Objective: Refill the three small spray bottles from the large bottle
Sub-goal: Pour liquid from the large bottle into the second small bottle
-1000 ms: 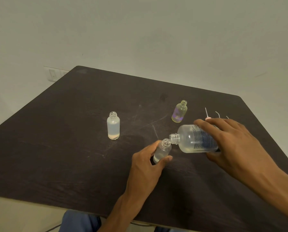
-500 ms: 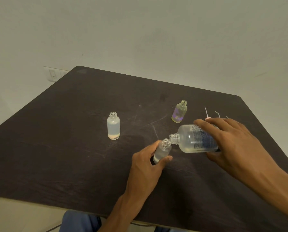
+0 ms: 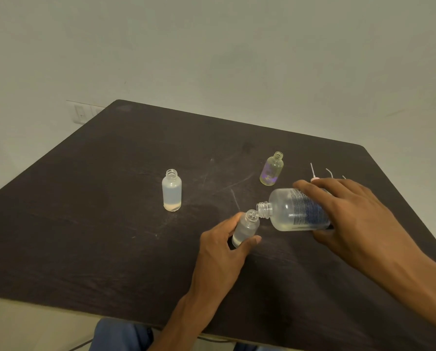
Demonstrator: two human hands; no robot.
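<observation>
My right hand (image 3: 356, 219) grips the large clear bottle (image 3: 296, 210), tipped on its side with its open neck touching the mouth of a small clear bottle (image 3: 246, 228). My left hand (image 3: 224, 249) holds that small bottle, tilted, just above the dark table (image 3: 85, 236). A frosted small bottle (image 3: 171, 190) stands uncapped at centre left with a little liquid at the bottom. A third small bottle (image 3: 272, 169), clear with a purple tint, stands uncapped farther back.
Spray tops with thin dip tubes (image 3: 313, 173) lie behind my right hand, partly hidden. The table's far edge meets a pale wall with a switch plate (image 3: 81, 112) at left. My blue-clad knee (image 3: 120, 335) shows below the near edge.
</observation>
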